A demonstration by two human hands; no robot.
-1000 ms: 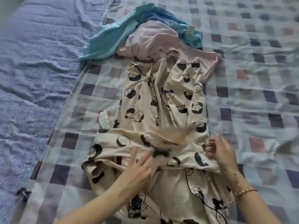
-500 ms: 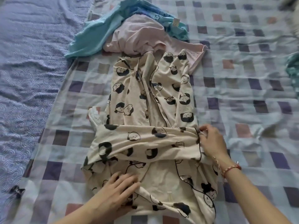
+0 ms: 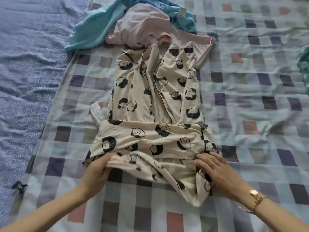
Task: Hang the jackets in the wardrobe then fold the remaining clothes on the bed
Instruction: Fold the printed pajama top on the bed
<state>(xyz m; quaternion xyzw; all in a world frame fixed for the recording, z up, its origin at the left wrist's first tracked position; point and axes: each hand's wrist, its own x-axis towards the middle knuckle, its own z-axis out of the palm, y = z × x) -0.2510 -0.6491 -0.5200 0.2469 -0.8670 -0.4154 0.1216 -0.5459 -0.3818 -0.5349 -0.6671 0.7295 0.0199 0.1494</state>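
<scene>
Two bare hands are seen at the near edge of the view, both laid on the cream pyjama garment (image 3: 150, 97). The left hand (image 3: 98, 169) is found at about 7 o'clock from the middle of the view. Its fingers are curled round the near hem of the garment, and a bunched fold of cloth is held in them, lifted a little off the bed. The right hand (image 3: 217, 171) is placed at about 5 o'clock. Its fingers are kept nearly straight and a little spread, and they are pressed flat on the cloth with nothing enclosed in them. A bracelet (image 3: 255, 198) with a gold-coloured piece is worn on the right wrist.

The garment, printed with black cartoon heads and edged with dark piping, is spread on the checked blanket (image 3: 250, 114), its length running from 6 o'clock to 12 o'clock. A band of it is folded across its width just beyond the hands. At 9 o'clock from this band a small white crumpled thing (image 3: 97, 113) is seen touching the garment; what it is cannot be told. A small dark bow-like object (image 3: 19, 186) is lying at 8 o'clock, well apart, beside the purple patterned sheet (image 3: 25, 81).

Farther, at 12 o'clock, a pink garment (image 3: 143, 29) is lying in a heap, partly overlapped by the far end of the pyjama. A turquoise garment (image 3: 93, 30) is touching it at 11 o'clock, and a blue cloth (image 3: 180, 15) with a small label is seen at 1 o'clock. At 3 o'clock a teal cloth (image 3: 304, 61) is cut off by the edge.
</scene>
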